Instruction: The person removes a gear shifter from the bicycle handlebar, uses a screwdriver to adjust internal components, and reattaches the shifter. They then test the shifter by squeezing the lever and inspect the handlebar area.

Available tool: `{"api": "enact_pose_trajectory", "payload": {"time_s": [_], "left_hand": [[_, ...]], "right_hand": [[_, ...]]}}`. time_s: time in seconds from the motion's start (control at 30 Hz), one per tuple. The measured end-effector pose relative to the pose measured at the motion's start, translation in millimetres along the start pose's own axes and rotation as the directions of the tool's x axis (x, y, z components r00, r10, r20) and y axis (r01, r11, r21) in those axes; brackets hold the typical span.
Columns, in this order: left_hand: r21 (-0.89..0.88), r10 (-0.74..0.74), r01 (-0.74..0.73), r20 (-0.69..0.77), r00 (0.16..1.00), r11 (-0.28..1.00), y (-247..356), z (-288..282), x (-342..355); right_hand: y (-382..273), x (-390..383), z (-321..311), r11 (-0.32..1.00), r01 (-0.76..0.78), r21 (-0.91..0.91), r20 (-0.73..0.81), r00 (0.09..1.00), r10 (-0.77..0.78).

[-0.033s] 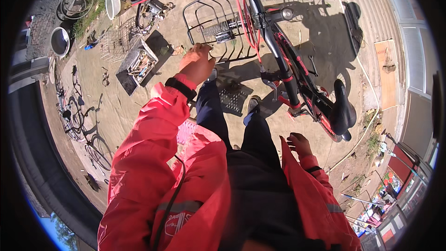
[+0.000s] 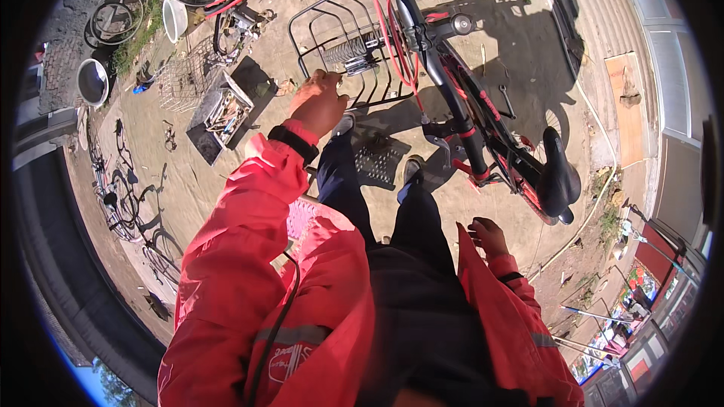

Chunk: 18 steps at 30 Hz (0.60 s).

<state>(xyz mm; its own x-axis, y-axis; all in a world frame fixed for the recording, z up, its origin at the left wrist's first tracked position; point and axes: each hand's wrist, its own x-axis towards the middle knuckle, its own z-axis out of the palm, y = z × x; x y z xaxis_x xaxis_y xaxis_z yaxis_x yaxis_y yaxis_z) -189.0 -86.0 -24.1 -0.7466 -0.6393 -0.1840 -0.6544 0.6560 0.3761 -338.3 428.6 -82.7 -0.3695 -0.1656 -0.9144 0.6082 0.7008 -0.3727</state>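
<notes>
Wire basket [image 2: 297, 49]: likely light, stiff; grasp by rim. Left hand [image 2: 318, 102], at its seven o'clock: curled, hold unclear. Right hand [image 2: 489, 236]: half-open.

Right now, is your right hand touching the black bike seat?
Apart: the head view shows ground between the right hand and the black bike seat.

Stands toward two o'clock as a black-and-red bicycle [image 2: 492, 108], apparently upright, with a black saddle [image 2: 559, 172] at three o'clock. Carries a black handlebar [image 2: 452, 94] running from twelve round to two o'clock, with thin red cables [image 2: 414, 79] looping along the nine-o'clock side. Includes a black wire basket [image 2: 296, 47] at twelve o'clock, widely barred. Shows a grey ribbed coil [image 2: 345, 50] within that outline; cannot tell whether inside or beneath.
</notes>
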Motion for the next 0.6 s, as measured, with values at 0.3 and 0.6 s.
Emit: {"api": "enact_pose_trajectory", "payload": {"time_s": [0.3,0.6], "left_hand": [[0.098,0.31,-0.336,0.21,0.927,0.937,-49,58,108],[0.026,0.488,-0.502,0.2,0.85,0.864,-69,94,136]], "right_hand": [[22,-39,134,0.946,-0.088,0.312,-0.133,0.982,0.135],[-4,-36,202,0.944,-0.021,0.329,-0.031,0.999,0.033]]}}
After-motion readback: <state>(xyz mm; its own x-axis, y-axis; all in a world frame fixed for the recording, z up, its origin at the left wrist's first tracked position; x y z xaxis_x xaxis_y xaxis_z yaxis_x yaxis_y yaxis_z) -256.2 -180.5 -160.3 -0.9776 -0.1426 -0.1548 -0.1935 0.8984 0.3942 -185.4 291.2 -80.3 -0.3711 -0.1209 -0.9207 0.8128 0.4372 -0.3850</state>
